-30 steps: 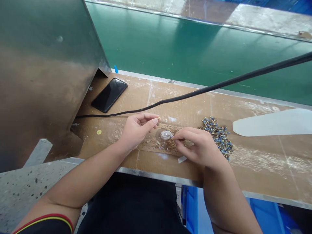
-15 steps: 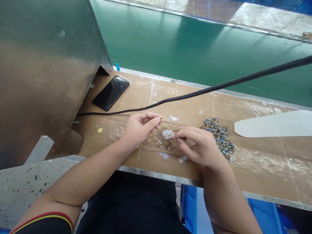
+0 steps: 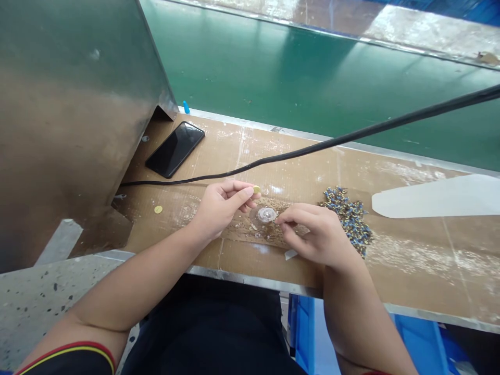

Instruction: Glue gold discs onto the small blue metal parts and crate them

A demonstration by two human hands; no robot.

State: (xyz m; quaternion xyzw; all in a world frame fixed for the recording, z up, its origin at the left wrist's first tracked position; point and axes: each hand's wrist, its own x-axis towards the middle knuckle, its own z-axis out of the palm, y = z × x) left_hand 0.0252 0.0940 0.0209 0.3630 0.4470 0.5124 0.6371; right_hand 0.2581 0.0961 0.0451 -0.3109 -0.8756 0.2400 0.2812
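Note:
My left hand [image 3: 219, 211] pinches a small round yellow disc [image 3: 257, 189] between thumb and forefinger, above the cardboard. Just right of it and lower sits a clear, shiny round lump [image 3: 266, 214] on the worktop. My right hand [image 3: 318, 232] is closed in a pinch beside the lump's right edge; whatever lies between its fingertips is too small to name. Behind that hand is a pile of small blue and brass-coloured parts [image 3: 347, 216], partly covered by it. A second yellow disc [image 3: 158, 209] lies flat to the left of my left hand.
A black phone [image 3: 175, 149] lies at the back left beside a metal housing [image 3: 78, 120]. A black cable [image 3: 289, 154] crosses above the cardboard-covered bench [image 3: 414, 265]. On the right lies a white sheet [image 3: 433, 198]. Blue bins [image 3: 422, 344] stand below the front edge.
The yellow disc in my left fingers has turned and shows more of its face. My right hand stays pinched beside the clear lump. The whole view has shifted slightly.

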